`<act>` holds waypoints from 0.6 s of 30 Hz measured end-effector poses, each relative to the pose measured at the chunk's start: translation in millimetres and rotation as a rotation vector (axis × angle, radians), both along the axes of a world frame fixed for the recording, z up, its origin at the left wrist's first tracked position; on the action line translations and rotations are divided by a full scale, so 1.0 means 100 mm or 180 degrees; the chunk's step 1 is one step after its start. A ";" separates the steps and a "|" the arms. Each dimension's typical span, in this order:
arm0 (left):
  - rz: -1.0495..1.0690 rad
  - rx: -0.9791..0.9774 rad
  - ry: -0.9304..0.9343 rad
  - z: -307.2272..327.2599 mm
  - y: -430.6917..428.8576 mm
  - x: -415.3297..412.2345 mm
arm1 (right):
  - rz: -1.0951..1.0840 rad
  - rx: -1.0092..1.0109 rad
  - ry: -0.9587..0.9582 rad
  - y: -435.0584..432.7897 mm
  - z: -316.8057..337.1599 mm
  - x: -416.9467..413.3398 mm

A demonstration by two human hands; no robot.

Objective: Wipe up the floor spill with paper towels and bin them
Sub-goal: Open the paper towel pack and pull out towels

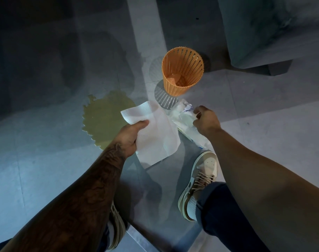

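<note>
Yellowish spill (104, 120) lies just forward-left of the nearer left hand (131, 137), which grips a paper towel sheet (155, 135); the right hand (206, 119) holds the towel pack (184, 122).

Most of the left hand (131, 137) is hidden behind the paper towel sheet (155, 131); only the thumb shows. The sheet hides the right edge of the spill (104, 120). The right hand (206, 120) has its fingertips buried in the towel pack (186, 124), whose wrapper print is unreadable. The left shoe (116, 226) lies mostly under the forearm. The grey furniture (264, 30) is cut off at the top right.
</note>
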State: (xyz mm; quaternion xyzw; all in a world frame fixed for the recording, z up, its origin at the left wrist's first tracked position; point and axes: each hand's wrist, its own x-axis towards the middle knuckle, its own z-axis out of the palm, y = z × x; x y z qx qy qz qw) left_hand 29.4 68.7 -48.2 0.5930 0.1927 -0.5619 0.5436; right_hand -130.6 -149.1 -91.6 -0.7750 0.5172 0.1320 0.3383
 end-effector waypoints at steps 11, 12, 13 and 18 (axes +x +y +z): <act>-0.0058 -0.0073 -0.0454 0.55 -0.22 0.00 | 0.0213 0.0049 -0.0097 -0.27 0.80 -0.06; -0.0076 -0.0045 -0.0466 0.59 -0.23 0.00 | 0.0144 0.0016 -0.0156 -0.30 0.86 -0.04; -0.0094 -0.0020 -0.0482 0.64 -0.24 0.00 | 0.0055 -0.0046 -0.0223 -0.32 0.93 -0.02; -0.0156 0.0075 -0.0613 0.78 -0.19 -0.03 | -0.0074 -0.0040 0.0044 -0.36 1.18 0.00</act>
